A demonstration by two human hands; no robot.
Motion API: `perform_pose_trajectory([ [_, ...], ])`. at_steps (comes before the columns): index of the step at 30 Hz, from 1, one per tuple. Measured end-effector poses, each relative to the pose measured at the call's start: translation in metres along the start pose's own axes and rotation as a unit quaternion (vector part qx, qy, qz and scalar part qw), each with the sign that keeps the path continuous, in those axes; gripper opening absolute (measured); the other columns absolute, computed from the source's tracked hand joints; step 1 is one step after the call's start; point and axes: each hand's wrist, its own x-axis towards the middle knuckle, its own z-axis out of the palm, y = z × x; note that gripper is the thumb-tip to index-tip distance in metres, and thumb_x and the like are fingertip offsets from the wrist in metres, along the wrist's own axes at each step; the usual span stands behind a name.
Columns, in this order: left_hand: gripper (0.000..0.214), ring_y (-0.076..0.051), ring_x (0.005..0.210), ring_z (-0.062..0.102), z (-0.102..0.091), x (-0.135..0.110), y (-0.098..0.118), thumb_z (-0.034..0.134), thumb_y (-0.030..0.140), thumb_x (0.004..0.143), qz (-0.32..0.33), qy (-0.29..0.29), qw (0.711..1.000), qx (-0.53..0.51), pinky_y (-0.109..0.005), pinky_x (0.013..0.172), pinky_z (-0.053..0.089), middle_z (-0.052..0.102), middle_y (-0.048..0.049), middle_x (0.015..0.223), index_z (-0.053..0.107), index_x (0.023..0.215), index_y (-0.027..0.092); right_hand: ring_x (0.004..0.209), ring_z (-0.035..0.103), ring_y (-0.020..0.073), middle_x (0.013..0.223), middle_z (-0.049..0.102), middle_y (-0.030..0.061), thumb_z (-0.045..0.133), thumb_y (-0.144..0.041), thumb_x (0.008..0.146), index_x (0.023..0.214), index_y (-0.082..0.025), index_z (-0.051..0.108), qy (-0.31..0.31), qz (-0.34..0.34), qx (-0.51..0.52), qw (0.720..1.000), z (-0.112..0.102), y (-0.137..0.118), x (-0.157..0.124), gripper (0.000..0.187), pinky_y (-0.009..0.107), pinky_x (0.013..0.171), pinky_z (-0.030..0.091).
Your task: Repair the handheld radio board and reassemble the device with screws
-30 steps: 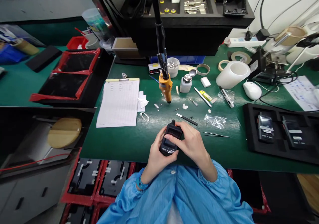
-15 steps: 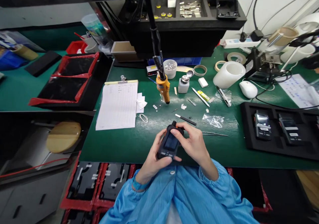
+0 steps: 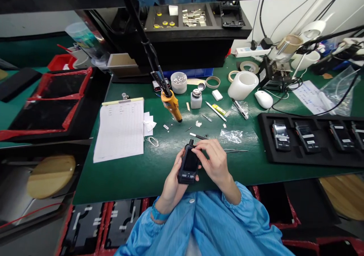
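A black handheld radio point(image 3: 189, 164) with a stubby antenna, a dark screen and buttons below it stands tilted in front of me. My left hand point(image 3: 172, 178) is wrapped round its left side and back, with fingertips showing at the right edge. At the radio's upper right corner, the thumb and fingers of my right hand point(image 3: 213, 159) are pinched together. Whatever lies between those fingertips is too small to make out. Just beyond the right hand, a black-handled tool with a pale tip point(image 3: 197, 136) and tweezers point(image 3: 236, 151) lie on the green mat point(image 3: 127, 180).
To the right, a black foam tray point(image 3: 264, 142) holds several similar radios. A clipboard with paper point(image 3: 121, 131) lies left. An orange electric screwdriver point(image 3: 172, 106) hangs over the mat. Behind stand a dispenser bottle point(image 3: 196, 99), a tub of small parts point(image 3: 179, 83) and a white cylinder point(image 3: 243, 85).
My right thumb has come off the screen's top, and the right fingers now pinch at the radio's upper right corner. The left hand still holds the radio. The view has turned right.
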Motion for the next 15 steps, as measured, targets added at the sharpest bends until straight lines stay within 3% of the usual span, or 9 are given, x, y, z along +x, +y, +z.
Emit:
perform_pose_trajectory([
  [4, 0.04, -0.021, 0.093, 0.078, 0.01, 0.001, -0.004, 0.085, 0.035, 0.104, 0.003, 0.028, 0.999, -0.03, -0.028, 0.069, 0.064, 0.085, -0.0083, 0.131, 0.078, 0.143, 0.025, 0.093, 0.079, 0.0192, 0.1, 0.084, 0.005, 0.071, -0.017, 0.114, 0.114, -0.023, 0.069, 0.001, -0.054, -0.031, 0.998, -0.004, 0.002, -0.005, 0.007, 0.034, 0.083, 0.062],
  [10, 0.032, -0.019, 0.087, 0.079, 0.028, 0.004, -0.005, 0.078, 0.027, 0.108, -0.024, 0.052, 0.996, -0.068, -0.031, 0.081, 0.068, 0.087, -0.0061, 0.118, 0.077, 0.14, 0.023, 0.087, 0.076, 0.0167, 0.095, 0.083, 0.0031, 0.068, -0.02, 0.116, 0.114, -0.023, 0.067, 0.002, -0.078, -0.045, 0.996, -0.017, 0.001, -0.012, 0.004, 0.034, 0.083, 0.06],
  [15, 0.048, -0.031, 0.106, 0.086, 0.034, 0.009, -0.001, 0.079, 0.038, 0.107, -0.047, 0.033, 0.996, -0.068, -0.042, 0.095, 0.069, 0.088, -0.0157, 0.124, 0.071, 0.149, 0.017, 0.084, 0.075, 0.0159, 0.09, 0.081, 0.0009, 0.064, -0.025, 0.119, 0.116, -0.025, 0.067, 0.005, -0.082, -0.024, 0.996, -0.03, -0.007, -0.016, 0.005, 0.034, 0.082, 0.061],
])
